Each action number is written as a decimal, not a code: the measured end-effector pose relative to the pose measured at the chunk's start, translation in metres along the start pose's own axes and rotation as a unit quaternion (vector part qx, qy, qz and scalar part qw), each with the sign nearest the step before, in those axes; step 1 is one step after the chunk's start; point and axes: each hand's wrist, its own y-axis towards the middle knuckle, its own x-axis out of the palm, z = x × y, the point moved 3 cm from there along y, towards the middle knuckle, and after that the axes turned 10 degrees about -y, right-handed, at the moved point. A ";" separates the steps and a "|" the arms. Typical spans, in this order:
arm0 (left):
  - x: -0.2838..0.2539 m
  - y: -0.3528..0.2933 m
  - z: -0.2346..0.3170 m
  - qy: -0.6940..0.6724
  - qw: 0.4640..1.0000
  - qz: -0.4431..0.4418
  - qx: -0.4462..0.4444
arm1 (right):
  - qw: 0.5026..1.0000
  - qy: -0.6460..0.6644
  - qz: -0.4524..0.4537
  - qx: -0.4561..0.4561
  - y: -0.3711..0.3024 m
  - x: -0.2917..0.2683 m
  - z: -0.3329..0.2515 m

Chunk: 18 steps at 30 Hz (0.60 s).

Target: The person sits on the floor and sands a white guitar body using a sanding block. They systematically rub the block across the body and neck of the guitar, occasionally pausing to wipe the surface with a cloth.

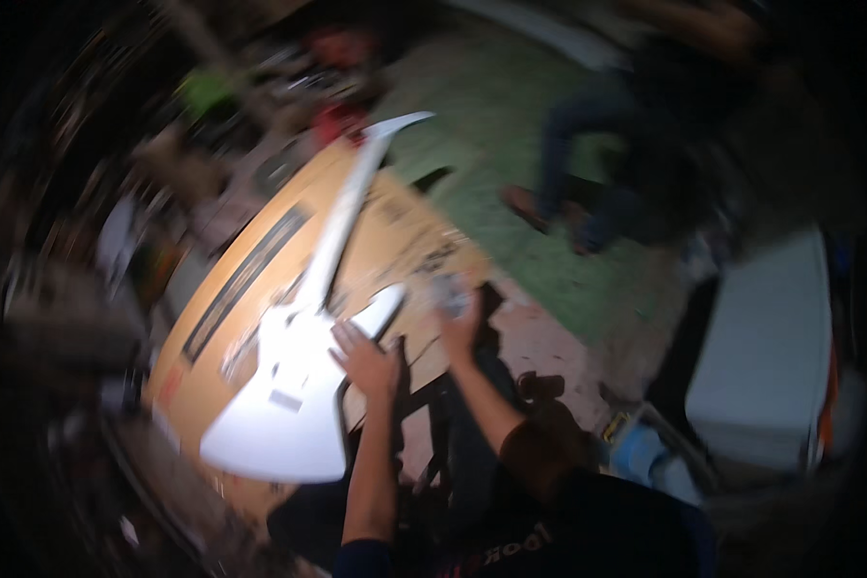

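Observation:
A white electric guitar (299, 405) with an angular body lies on a flat cardboard sheet (395, 231). Its neck points away to the far side, ending in a pointed headstock. My left hand (367, 362) lies with fingers stretched out on the body's right edge, beside the pointed horn. To the right of the guitar, my right hand (460, 329) is raised, its fingers around a small grey pad-like piece (448, 295). Motion blur hides what exactly that piece is. It is apart from the guitar.
A seated person (602, 125) in dark trousers is on the green floor (472, 125) at the far right. A large pale box (766, 347) stands at the right, near a blue item (638, 451). Blurred clutter, including a bright green thing (205, 93), fills the left.

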 end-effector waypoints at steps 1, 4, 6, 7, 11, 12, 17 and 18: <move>0.012 0.006 0.024 0.011 0.998 -0.045 0.031 | 1.000 0.000 0.000 -0.017 0.004 -0.008 0.011; 0.035 0.022 0.054 -0.009 0.982 -0.134 0.134 | 0.997 0.049 -0.030 -0.047 0.021 -0.056 -0.018; 0.051 0.025 0.048 0.036 0.964 -0.124 0.232 | 0.997 0.064 -0.025 -0.029 0.050 -0.114 -0.039; 0.053 0.023 0.044 0.047 0.961 -0.093 0.257 | 0.999 0.025 -0.002 -0.038 0.066 -0.156 -0.040; 0.040 -0.007 0.024 0.001 0.949 -0.080 0.305 | 0.985 -0.103 0.140 0.009 0.102 -0.397 -0.056; 0.026 -0.014 0.006 -0.009 0.953 -0.070 0.295 | 0.964 -0.166 0.208 0.019 0.092 -0.437 -0.099; -0.035 -0.047 -0.062 -0.042 0.994 -0.084 0.047 | 0.937 -0.147 0.293 0.124 0.101 -0.619 -0.157; -0.049 -0.055 -0.077 -0.001 0.996 -0.093 0.015 | 0.928 -0.171 0.311 0.112 0.101 -0.637 -0.165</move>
